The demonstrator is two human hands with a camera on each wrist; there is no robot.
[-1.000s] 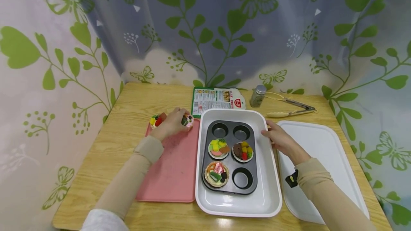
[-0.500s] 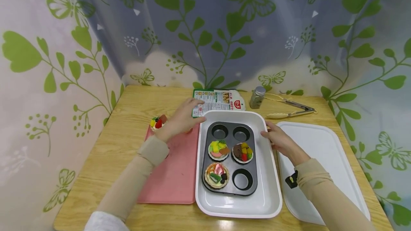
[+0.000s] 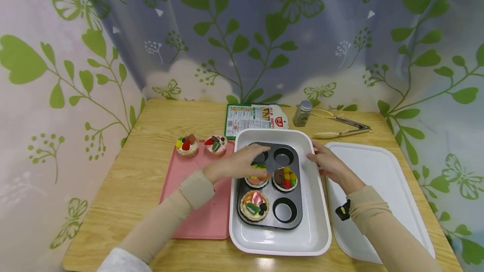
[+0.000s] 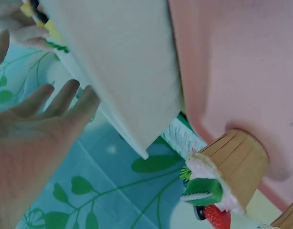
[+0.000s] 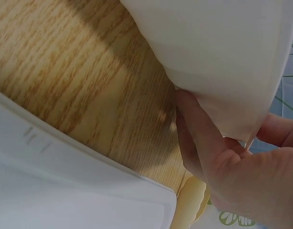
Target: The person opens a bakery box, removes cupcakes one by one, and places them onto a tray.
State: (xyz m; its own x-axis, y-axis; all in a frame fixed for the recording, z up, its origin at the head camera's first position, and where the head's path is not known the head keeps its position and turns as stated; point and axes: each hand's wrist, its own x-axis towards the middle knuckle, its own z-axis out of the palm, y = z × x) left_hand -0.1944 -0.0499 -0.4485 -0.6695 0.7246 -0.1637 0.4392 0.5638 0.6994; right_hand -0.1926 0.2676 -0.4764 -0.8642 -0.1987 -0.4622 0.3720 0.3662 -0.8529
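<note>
Tub (image 3: 312, 217) near the surface's (image 3: 124, 188) front edge holds the muffin pan (image 3: 270, 194), tub rim pinched by right hand (image 3: 330, 165), left hand (image 3: 243, 162) spread above; each tart (image 3: 254, 205) is best gripped by its sides.

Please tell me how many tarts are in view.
5: two tarts at the far end of the pink tray; three in the muffin pan, at middle left, middle right and near left. The left grip partly covers the middle-left tart and far-left cup.
</note>
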